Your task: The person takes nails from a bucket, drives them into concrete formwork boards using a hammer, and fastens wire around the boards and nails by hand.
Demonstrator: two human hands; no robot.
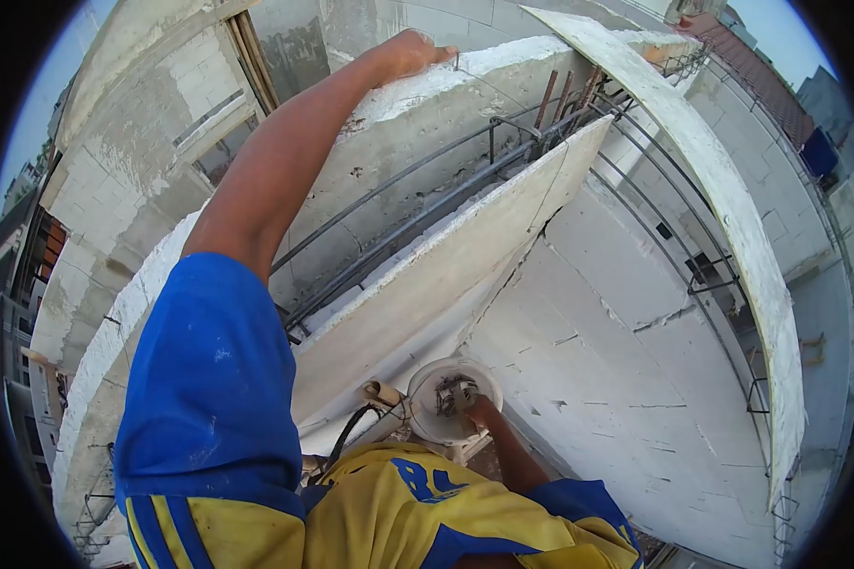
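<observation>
My left hand [413,55] rests on the rough white top of a concrete wall [503,62]. Its thumb side points right, close to a thin upright wire [457,61], and the fingers curl over the far edge, partly hidden. Down by my body, my right hand [482,413] reaches into a pale round bucket [416,417]. The fingers close around a greyish item inside that is too small and shaded to name. Dark pieces lie beside it in the bucket.
Steel reinforcing bars [399,237] run between the concrete wall and a pale board [446,266]. A long curved strip [702,142] arches along the right. A white block wall [626,351] stands right of the bucket. Rusty bar ends [547,98] stick up near the top.
</observation>
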